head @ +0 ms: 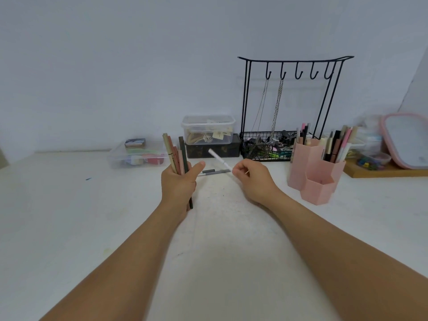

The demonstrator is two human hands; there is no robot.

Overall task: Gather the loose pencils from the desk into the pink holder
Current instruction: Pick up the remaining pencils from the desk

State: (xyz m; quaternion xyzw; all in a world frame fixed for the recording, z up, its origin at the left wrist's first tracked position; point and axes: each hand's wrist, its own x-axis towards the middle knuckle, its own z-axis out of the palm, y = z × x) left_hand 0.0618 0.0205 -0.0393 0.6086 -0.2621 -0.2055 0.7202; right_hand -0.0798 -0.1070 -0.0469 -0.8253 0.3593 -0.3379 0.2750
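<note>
While both bare arms are reaching out over the white desk top (69,228), the left hand (178,184) is holding a bunch of pencils in tan, pink and dark green (176,154). Its fingers are curling tight around the bunch, and its thumb is sticking out to the side. The pencils are standing almost straight up, with their tops pointing at the wall.

The right hand (252,179) is pinching a thin white pencil (219,159) with curled fingers. That pencil is tilting up and to the left, off the desk, between the two hands.

Two more loose pencils, dark grey and silver (213,172), are lying flat on the desk just behind the hands.

The pink plastic holder with six-sided cups (312,172) is standing on the desk to the right of the right hand, near it but not touching. Its tall back cups are already holding pens and pencils. I cannot tell if anything is sitting in the short front cup.

Behind the hands, a clear plastic box with a lid (208,129) is sitting on a dark flat box (214,149). A black wire stand with hooks (291,107) is standing next to them, with chains hanging from two hooks. A low clear tray (139,154) is sitting to the left.
</note>
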